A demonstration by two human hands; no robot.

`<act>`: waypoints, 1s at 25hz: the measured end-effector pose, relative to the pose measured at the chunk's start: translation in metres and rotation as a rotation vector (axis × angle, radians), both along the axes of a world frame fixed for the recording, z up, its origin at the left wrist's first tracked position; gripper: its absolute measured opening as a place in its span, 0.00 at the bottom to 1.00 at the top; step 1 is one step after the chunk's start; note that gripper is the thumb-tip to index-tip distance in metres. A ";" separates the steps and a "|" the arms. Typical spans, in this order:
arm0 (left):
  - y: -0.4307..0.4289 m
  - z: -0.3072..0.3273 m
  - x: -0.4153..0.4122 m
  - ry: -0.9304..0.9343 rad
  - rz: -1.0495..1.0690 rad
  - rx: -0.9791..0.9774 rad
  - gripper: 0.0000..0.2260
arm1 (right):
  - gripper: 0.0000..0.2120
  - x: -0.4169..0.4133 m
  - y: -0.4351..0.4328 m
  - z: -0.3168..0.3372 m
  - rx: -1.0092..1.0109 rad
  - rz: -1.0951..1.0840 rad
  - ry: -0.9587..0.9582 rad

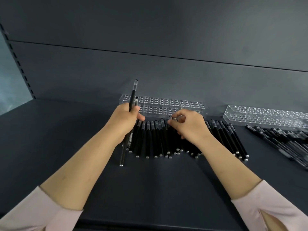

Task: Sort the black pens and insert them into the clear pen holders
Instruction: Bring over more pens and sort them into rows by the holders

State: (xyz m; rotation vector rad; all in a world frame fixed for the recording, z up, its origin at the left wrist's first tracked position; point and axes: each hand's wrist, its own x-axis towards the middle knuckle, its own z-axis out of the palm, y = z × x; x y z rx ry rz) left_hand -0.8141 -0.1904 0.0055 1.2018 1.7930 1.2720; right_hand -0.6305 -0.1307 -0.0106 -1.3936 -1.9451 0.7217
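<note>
Dense pen row [155,139] close before the holder [166,104]; open shelf surface [58,130] leftward.

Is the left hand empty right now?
No, the left hand grips black pens, whose capped ends rise in front of the clear holder.

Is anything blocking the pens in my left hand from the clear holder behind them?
Nothing visible does. The left hand holds its pens upright before the clear holder, whose visible holes look empty; the right hand pinches a pen farther right.
</note>
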 end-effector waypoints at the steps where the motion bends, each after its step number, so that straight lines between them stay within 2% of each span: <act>1: -0.002 0.001 0.002 -0.048 -0.021 0.034 0.13 | 0.07 0.000 0.001 0.001 0.032 -0.009 0.025; 4: -0.008 0.007 0.012 -0.363 -0.148 0.078 0.12 | 0.06 0.000 -0.003 0.008 0.018 0.026 0.178; 6: -0.008 0.009 0.018 -0.527 -0.217 0.093 0.13 | 0.07 -0.001 -0.011 0.014 -0.129 0.092 0.328; 9: -0.008 0.012 0.026 -0.618 -0.232 0.117 0.11 | 0.07 0.001 -0.022 0.022 -0.407 0.260 0.409; 13: -0.008 0.016 0.043 -0.649 -0.224 0.135 0.12 | 0.01 0.003 -0.030 0.022 -0.481 0.393 0.443; 16: -0.005 0.015 0.058 -0.690 -0.166 0.144 0.12 | 0.02 0.018 -0.028 0.027 -0.445 0.331 0.474; 18: -0.001 0.016 0.070 -0.752 -0.109 0.127 0.12 | 0.02 0.038 -0.022 0.030 -0.385 0.229 0.511; 21: 0.002 0.021 0.103 -0.826 -0.131 0.090 0.12 | 0.03 0.088 -0.011 0.032 -0.310 0.069 0.520; 25: 0.019 0.023 0.169 -0.746 -0.142 0.004 0.09 | 0.08 0.171 0.007 0.028 -0.218 -0.091 0.437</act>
